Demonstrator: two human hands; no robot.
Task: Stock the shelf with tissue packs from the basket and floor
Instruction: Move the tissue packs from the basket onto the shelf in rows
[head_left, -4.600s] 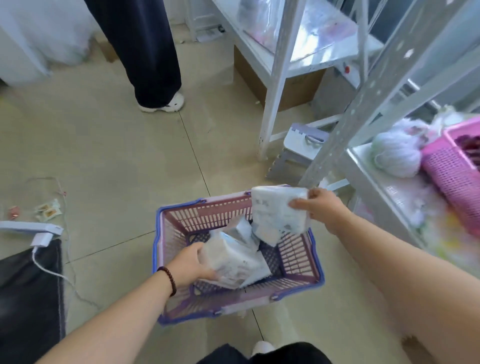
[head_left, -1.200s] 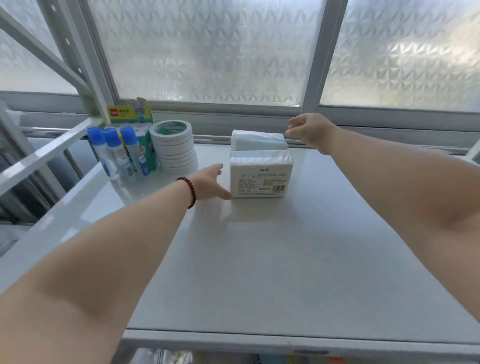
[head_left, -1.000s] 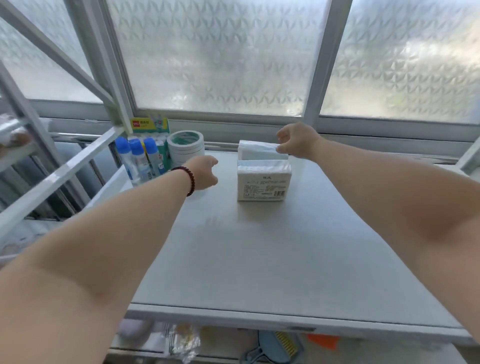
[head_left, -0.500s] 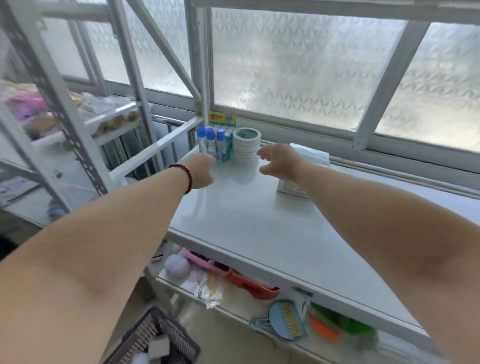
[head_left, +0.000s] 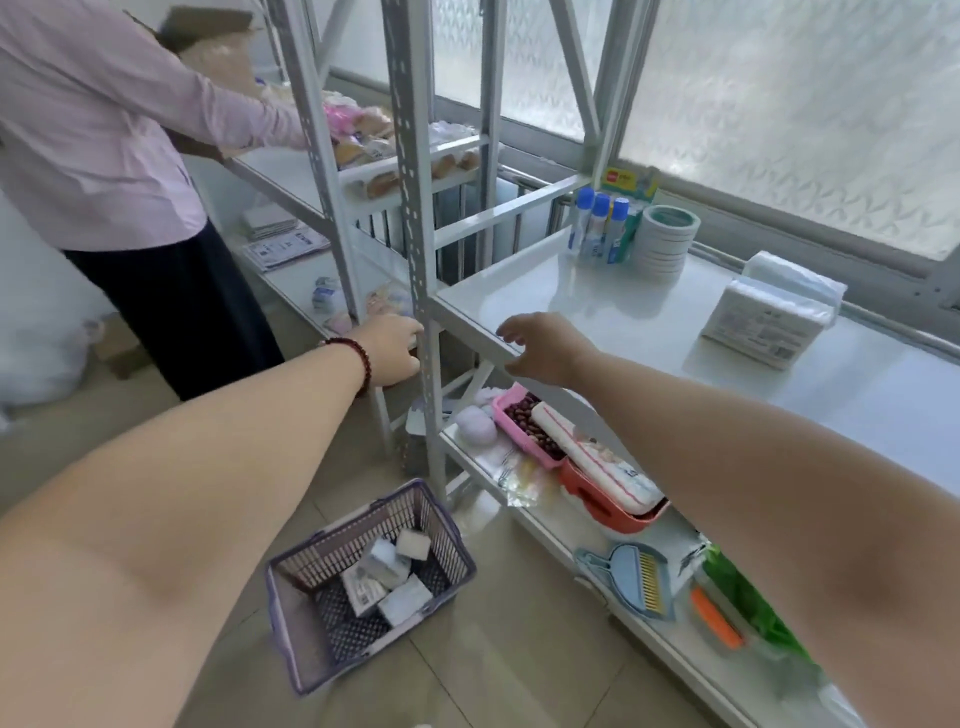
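With both hands empty, I have nothing gripped. My right hand hangs loosely spread at the front edge of the shelf; my left hand is beside the white upright post, its fingers partly hidden, so I cannot tell how they sit. Two tissue packs stand touching each other on the shelf by the window, and more tissue packs lie loose in the purple basket on the floor below. Reaching down, I could knock an arm on the shelf edge or post. Loose packs might slip from a hasty grasp. Another person works just beside me, so a wide swing risks a bump.
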